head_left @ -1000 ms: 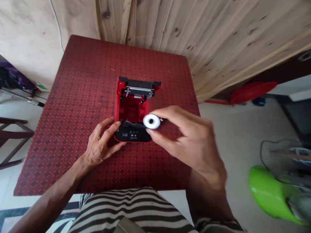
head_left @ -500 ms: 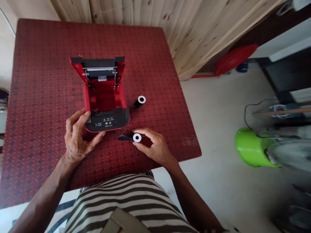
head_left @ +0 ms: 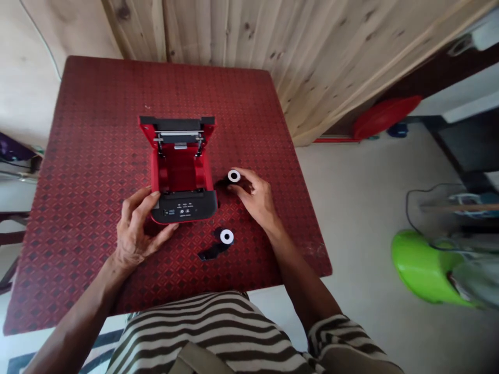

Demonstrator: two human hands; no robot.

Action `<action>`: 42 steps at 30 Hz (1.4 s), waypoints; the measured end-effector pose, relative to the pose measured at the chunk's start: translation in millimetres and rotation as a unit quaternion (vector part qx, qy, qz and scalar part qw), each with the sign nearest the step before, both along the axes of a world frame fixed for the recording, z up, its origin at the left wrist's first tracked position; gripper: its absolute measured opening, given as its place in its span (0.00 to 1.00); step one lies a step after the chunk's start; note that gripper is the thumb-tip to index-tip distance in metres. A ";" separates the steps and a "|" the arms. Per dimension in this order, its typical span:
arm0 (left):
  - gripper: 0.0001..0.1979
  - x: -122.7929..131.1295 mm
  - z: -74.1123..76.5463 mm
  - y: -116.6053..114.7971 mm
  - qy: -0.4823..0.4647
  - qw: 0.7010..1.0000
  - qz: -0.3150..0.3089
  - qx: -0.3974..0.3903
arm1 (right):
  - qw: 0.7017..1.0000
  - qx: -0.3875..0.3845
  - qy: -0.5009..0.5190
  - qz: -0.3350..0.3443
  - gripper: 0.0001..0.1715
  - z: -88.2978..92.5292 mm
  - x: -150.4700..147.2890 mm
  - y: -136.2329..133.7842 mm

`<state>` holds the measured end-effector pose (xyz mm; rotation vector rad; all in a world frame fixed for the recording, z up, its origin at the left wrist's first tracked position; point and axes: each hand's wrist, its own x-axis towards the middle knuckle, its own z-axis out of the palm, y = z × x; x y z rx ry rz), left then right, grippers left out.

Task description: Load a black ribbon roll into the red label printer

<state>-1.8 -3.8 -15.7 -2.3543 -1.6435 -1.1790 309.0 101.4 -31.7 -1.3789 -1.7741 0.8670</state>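
Note:
A red and black label printer (head_left: 183,206) stands on the table with its lid (head_left: 179,124) raised, showing a bare red compartment. My left hand (head_left: 136,223) grips its front left corner, fingers along the side and thumb at the front edge. To the printer's right, my right hand (head_left: 255,197) has thumb and fingers around a black paper roll (head_left: 234,176) with a white end, standing upright. Nearer to me lies a second black roll (head_left: 226,237), its loose dark tail pointing left, touched by neither hand.
The table (head_left: 97,104) has a red patterned cover and meets a wooden plank wall (head_left: 218,31) at the back. On the floor to the right are a bright green bucket (head_left: 417,270) and a cord. A red round object (head_left: 385,117) leans farther back.
My right hand has let go of the nearer roll and moved away from me to take hold of the farther one. My left hand stays on the printer. The camera view has shifted.

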 end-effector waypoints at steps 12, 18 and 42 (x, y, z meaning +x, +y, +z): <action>0.40 -1.3 -3.8 -1.1 -0.022 0.999 -0.031 -0.012 | 0.929 0.164 -0.232 0.236 0.19 146.9 -62.6 -13.4; 0.42 0.0 -4.5 -3.0 -0.029 0.999 -0.030 -0.021 | 0.858 0.127 -0.414 0.275 0.16 130.1 -118.2 9.5; 0.40 0.7 -0.1 -6.1 -0.033 0.998 -0.034 -0.050 | 0.823 0.029 -0.486 0.293 0.18 116.5 -142.1 25.2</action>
